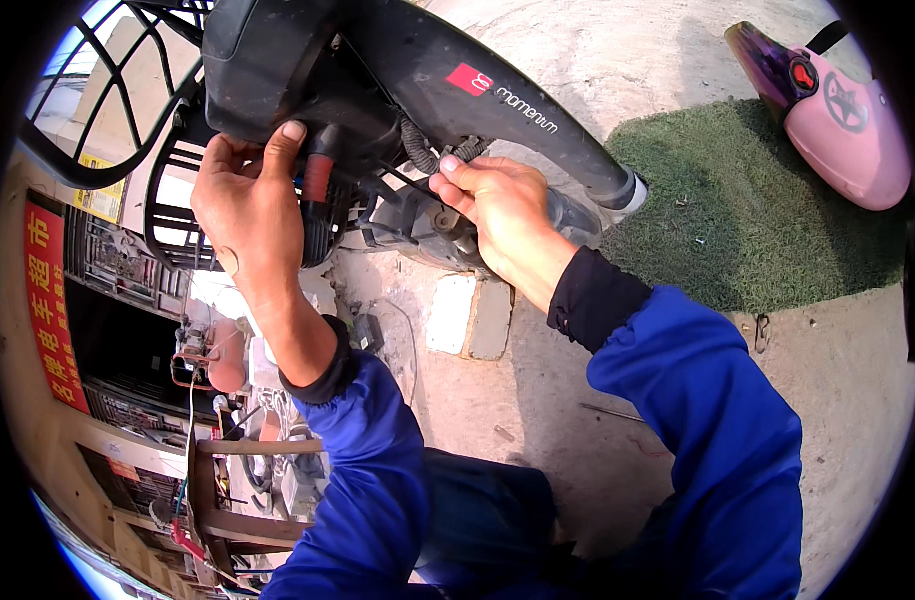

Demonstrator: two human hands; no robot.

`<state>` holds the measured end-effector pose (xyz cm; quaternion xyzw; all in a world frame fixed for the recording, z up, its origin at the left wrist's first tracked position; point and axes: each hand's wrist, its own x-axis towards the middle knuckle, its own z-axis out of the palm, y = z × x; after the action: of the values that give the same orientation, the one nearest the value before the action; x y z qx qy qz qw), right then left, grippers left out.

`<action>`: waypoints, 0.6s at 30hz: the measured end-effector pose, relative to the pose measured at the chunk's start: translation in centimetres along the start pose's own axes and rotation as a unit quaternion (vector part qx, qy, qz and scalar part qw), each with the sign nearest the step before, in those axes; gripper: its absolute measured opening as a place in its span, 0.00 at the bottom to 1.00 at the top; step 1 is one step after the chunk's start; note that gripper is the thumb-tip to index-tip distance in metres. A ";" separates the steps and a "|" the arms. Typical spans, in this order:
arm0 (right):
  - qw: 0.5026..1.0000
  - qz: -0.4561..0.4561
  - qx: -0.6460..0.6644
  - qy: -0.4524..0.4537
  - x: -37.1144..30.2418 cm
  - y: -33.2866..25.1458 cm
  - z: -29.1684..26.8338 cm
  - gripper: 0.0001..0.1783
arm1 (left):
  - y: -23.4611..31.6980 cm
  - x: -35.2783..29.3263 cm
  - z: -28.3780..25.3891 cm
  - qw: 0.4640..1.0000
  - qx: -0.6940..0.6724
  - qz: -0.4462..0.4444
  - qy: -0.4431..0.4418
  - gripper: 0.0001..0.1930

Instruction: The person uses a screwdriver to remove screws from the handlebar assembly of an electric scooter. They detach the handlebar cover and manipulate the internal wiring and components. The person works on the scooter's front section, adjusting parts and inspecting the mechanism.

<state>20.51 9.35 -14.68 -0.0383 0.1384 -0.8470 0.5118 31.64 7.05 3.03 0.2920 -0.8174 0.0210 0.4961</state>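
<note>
Black ribbed sleeve (414,143) at far centre, just beside the black frame tube (537,100). Right hand (502,205) looks pinched on it. Left hand (247,200): thumb and fingers narrow at the lower edge of the black housing (267,75), far left; can't tell if gripping. Risk: pulling the sleeve round a tight bend could kink or tear it. Green mat (677,220) right, pink shell (842,150) far right.

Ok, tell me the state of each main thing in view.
Left hand, fingers bent, thumb against black housing
Right hand, thumb and forefinger closed together
Ribbed black sleeve, bent, beside right thumb
Black frame tube, slanted in view
Green mat, flat, debris specks on top
Red banner, spread flat
</note>
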 end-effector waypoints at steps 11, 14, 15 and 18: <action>0.996 -0.080 -0.004 -0.045 0.1 2.1 0.8 0.21 | -0.6 -0.5 -0.3 0.999 -0.044 -0.008 -0.009 0.13; 0.997 -0.071 -0.005 -0.018 0.9 2.1 1.8 0.14 | -0.2 -0.9 -0.1 0.997 -0.075 -0.018 -0.023 0.12; 0.996 -0.082 -0.009 -0.021 1.0 1.9 2.1 0.10 | -0.2 -0.8 -0.2 0.996 -0.079 -0.015 -0.024 0.12; 0.996 -0.083 -0.035 0.023 0.5 1.8 2.3 0.09 | -0.5 -0.9 -0.3 0.996 -0.091 -0.002 -0.028 0.12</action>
<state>22.28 7.72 -12.96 -0.0477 0.1760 -0.8819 0.4347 32.38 7.16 2.30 0.2477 -0.8289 -0.0620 0.4978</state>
